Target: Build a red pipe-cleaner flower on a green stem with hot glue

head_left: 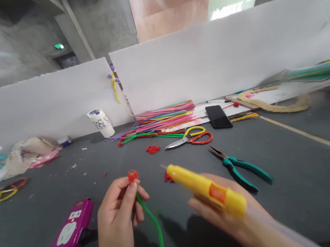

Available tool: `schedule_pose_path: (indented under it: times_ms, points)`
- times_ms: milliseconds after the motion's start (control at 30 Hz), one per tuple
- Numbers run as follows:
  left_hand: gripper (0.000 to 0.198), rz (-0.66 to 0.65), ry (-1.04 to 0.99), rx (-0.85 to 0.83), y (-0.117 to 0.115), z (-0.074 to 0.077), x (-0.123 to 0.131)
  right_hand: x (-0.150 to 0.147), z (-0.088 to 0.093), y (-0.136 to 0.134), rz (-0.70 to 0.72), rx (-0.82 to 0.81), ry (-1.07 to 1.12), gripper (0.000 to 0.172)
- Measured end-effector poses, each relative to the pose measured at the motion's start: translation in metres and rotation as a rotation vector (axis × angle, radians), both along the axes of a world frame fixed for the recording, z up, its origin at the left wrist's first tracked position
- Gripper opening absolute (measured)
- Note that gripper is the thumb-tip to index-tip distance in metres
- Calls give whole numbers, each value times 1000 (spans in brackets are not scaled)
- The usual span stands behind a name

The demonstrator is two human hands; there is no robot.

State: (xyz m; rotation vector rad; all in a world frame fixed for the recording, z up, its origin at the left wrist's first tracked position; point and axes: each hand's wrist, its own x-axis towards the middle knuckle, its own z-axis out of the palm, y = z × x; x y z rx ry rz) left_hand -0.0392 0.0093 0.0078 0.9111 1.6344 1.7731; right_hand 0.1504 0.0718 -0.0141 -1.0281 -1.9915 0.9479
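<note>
My left hand [118, 215] pinches a pipe-cleaner flower just below its small red head [133, 176]. The fuzzy green stem [157, 226] hangs from my fingers toward the bottom edge. To its right, my right hand [221, 208] is wrapped around a yellow hot glue gun [201, 184]. The gun's nozzle points left toward the flower but stays apart from it. A pale stick or cord trails from its back along my wrist. Partly hidden behind the nozzle lies a red fuzzy piece [168, 177], and a second red bunch [153, 149] sits farther back.
Yellow-and-red scissors [190, 137], teal needle-nose pliers [240, 168] and a black phone [218, 116] lie beyond my right hand. Pipe cleaners [167, 117] are heaped near the white partition [205, 62]. A paper cup [101, 123], purple device [74, 226] and another scissors [11, 189] are leftward.
</note>
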Motion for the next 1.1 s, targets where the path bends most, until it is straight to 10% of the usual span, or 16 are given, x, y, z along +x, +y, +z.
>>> schedule_pose_path:
  times_ms: [300, 600, 1100]
  points:
    - [14, -224, -220, -130, 10, -3, 0, 12, -15, 70, -80, -267, -262, 16]
    - [17, -264, -221, -119, 8, -4, -4, 8, -5, 68, -274, -31, -795, 28]
    - [19, -321, -220, -141, 12, -8, -3, -36, -14, 60, 232, 321, -850, 28]
